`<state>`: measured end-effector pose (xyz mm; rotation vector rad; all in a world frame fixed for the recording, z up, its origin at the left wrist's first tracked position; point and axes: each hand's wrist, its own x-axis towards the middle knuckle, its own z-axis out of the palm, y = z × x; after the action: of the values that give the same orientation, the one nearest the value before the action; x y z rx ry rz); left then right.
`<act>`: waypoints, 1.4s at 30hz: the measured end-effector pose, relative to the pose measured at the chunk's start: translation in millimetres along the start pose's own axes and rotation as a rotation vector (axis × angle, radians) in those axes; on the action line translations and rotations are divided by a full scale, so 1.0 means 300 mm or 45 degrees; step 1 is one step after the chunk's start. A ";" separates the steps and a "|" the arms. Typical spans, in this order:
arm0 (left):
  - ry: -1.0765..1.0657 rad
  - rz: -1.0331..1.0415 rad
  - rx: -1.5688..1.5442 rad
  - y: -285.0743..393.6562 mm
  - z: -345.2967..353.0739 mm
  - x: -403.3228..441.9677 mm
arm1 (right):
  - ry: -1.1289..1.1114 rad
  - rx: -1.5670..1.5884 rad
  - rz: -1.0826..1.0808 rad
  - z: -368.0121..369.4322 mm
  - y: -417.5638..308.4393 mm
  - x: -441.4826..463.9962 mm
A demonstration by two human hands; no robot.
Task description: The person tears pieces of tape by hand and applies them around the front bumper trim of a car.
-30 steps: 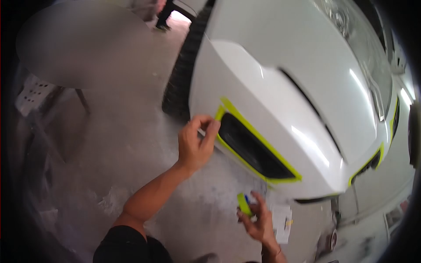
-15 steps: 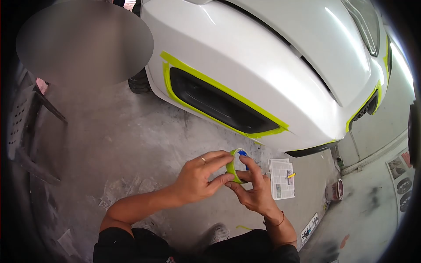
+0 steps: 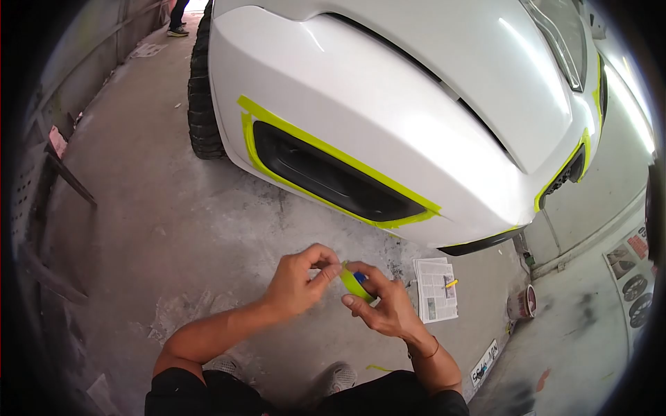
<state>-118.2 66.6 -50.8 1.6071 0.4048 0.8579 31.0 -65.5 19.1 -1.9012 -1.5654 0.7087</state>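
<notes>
My right hand (image 3: 388, 305) grips a roll of yellow-green tape (image 3: 356, 284) with a blue inner side, fingers on its upper edge and thumb below. Beside it, my left hand (image 3: 302, 281) pinches at the roll's upper left edge, where a small bit of tape sticks up. Both hands are low in front of a white car bumper (image 3: 361, 118). Yellow-green tape (image 3: 340, 162) runs around the dark bumper recess (image 3: 333, 173).
Newspaper (image 3: 433, 291) with a yellow object (image 3: 451, 283) lies on the floor at right, near a bucket (image 3: 522, 303) and a number plate (image 3: 484, 363). A tyre (image 3: 205, 90) stands behind the bumper. Another person's leg (image 3: 178, 15) shows at top left.
My left hand has come down from the recess's taped corner to the roll in my right hand. Since the last earlier frame, the roll has tilted and my left fingers have closed at its edge.
</notes>
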 end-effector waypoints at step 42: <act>0.706 1.183 0.721 0.276 -0.197 -0.025 | 0.664 -1.354 -1.190 -0.132 -0.353 0.131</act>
<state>-182.3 83.5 26.8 2.0872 0.2788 2.0613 -6.1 -14.5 121.1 -1.3776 -2.3101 -1.1096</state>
